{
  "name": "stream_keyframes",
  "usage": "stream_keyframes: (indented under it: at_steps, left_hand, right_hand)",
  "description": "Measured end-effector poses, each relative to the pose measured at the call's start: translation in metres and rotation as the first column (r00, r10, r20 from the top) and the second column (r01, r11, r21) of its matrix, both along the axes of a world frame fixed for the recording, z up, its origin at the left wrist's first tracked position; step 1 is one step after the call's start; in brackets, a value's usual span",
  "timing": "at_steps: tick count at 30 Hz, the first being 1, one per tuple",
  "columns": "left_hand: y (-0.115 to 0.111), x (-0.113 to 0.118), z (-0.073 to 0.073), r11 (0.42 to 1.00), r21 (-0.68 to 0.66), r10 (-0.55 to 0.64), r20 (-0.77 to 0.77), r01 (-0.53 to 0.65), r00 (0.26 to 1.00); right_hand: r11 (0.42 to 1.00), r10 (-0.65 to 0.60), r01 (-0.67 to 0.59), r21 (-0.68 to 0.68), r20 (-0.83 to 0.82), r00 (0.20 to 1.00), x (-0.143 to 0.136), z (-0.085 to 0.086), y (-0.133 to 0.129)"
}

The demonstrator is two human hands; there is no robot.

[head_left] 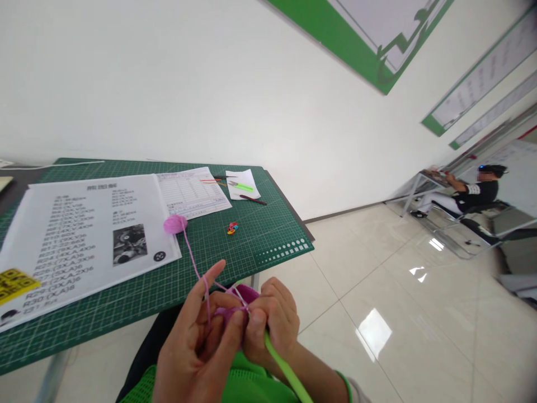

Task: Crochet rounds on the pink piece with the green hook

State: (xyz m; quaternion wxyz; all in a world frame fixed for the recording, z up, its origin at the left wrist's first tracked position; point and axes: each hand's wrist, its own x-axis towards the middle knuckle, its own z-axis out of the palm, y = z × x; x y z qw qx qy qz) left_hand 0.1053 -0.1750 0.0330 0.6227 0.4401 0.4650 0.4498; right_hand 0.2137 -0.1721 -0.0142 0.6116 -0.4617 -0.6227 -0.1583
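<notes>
My left hand [205, 336] pinches a purple crochet piece [229, 313] between thumb and fingers. Its index finger is raised, with purple yarn [193, 254] looped round it. That strand runs back to a purple yarn ball [175, 224] on the green cutting mat. My right hand [272, 319] is closed round a crochet hook with a light green handle [285, 369]; the hook's thin metal end meets the purple piece. Both hands are close together in front of the mat's near edge, above my lap.
On the green mat [201, 240] lie a printed pattern sheet [96, 224], a form [191, 193], green snips [241, 186], a dark slim tool [253, 200] and small colourful markers [232, 228]. A person [478, 190] sits at a far table on the right.
</notes>
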Motion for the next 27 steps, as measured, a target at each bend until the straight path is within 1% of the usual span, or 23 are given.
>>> stream_keyframes:
  at_steps: [4,8,14,17,20,24,27]
  left_hand:
    - [0.006,-0.003,0.001,0.988,-0.132,-0.051,0.214,0.081,0.975]
    - [0.01,-0.007,0.001,0.967,-0.215,-0.06,0.319,0.134,0.946]
    - [0.01,-0.01,0.004,0.957,-0.222,-0.098,0.362,0.188,0.927]
    - [0.008,-0.01,0.005,0.954,-0.229,-0.098,0.378,0.195,0.921]
    - [0.007,-0.01,0.006,0.949,-0.241,-0.097,0.39,0.203,0.916]
    - [0.008,-0.01,0.006,0.945,-0.265,-0.074,0.391,0.19,0.917]
    - [0.01,-0.01,0.005,0.947,-0.251,-0.097,0.366,0.199,0.925]
  right_hand:
    - [0.999,0.04,-0.04,-0.002,-0.033,0.999,0.0,0.009,-0.003]
    - [0.992,0.123,-0.125,-0.023,-0.049,0.991,0.005,0.016,-0.008]
    - [0.957,0.255,-0.258,-0.131,-0.042,0.966,0.017,0.03,-0.019]
    - [0.943,0.269,-0.271,-0.192,-0.036,0.962,0.023,0.038,-0.024]
    - [0.932,0.294,-0.292,-0.216,-0.025,0.955,0.027,0.046,-0.026]
    - [0.892,0.362,-0.371,-0.257,-0.086,0.928,0.03,0.053,-0.026]
    - [0.864,0.395,-0.418,-0.282,-0.137,0.908,0.03,0.056,-0.025]
